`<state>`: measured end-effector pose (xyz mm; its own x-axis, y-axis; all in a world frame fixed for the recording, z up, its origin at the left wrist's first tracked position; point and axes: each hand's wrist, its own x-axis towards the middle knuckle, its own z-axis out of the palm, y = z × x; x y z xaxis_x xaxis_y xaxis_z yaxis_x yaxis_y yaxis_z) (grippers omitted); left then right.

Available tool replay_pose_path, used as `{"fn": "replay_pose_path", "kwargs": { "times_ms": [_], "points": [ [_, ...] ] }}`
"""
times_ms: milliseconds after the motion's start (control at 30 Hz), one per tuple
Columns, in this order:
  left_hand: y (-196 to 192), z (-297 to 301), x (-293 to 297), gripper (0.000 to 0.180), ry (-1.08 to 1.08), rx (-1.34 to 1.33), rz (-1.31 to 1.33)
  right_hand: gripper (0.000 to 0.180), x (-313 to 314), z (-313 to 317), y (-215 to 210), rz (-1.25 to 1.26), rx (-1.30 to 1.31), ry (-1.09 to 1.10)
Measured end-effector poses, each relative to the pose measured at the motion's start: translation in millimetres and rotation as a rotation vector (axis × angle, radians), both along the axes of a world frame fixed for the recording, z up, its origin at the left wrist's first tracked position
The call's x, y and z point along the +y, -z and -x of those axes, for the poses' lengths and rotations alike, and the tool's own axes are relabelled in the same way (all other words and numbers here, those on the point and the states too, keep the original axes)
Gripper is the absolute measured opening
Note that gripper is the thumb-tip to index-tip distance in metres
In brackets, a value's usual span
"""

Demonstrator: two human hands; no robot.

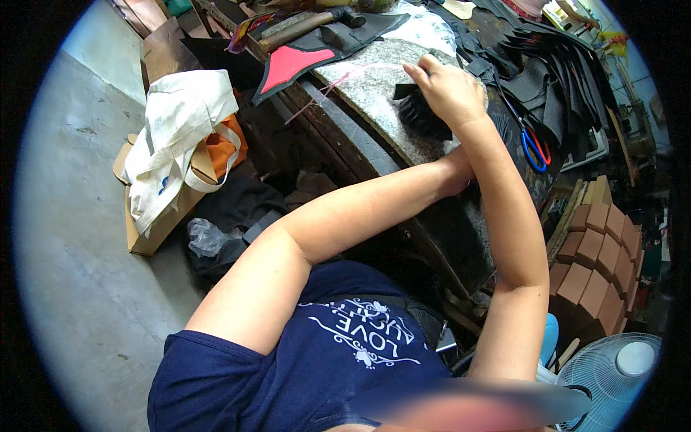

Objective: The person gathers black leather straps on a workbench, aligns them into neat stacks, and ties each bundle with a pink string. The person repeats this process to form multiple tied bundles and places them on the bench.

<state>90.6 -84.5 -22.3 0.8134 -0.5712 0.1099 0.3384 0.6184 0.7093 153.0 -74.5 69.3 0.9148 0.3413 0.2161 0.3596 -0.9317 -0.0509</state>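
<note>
My right hand is raised over the grey speckled slab on the workbench. Its fingers are curled in, and whatever they hold is hidden. Just below it lies a bunch of black pieces with ridged edges. A thin pink thread runs across the slab toward this hand. Crossing under my right forearm, my left hand is near the slab's right edge, its fingers hidden. Farther left on the bench is a black panel with a red-pink patch.
Scissors with blue and red handles lie right of my right forearm, near stacked black sheets. A hammer rests at the back. A white cloth bag sits on a cardboard box at left. Brown blocks and a fan stand at right.
</note>
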Motion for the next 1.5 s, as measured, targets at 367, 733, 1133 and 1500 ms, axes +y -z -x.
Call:
{"fn": "replay_pose_path", "kwargs": {
  "times_ms": [367,733,1133,1500],
  "points": [
    [-23.2,3.1,-0.8,0.038,0.044,-0.048,-0.124,0.039,-57.4,9.4,13.7,-0.785,0.405,0.043],
    [-25.6,5.1,1.7,0.042,0.062,-0.054,-0.068,0.045,-56.6,11.2,17.8,-0.819,0.377,0.108],
    [-21.6,4.4,4.3,0.037,0.042,-0.180,-0.114,0.067,-47.4,18.8,9.7,-0.369,0.068,0.051],
    [-28.5,2.5,4.7,0.041,-0.002,0.123,-0.206,0.026,-95.7,42.8,-15.1,-0.555,-0.356,-0.288]
  ]
}}
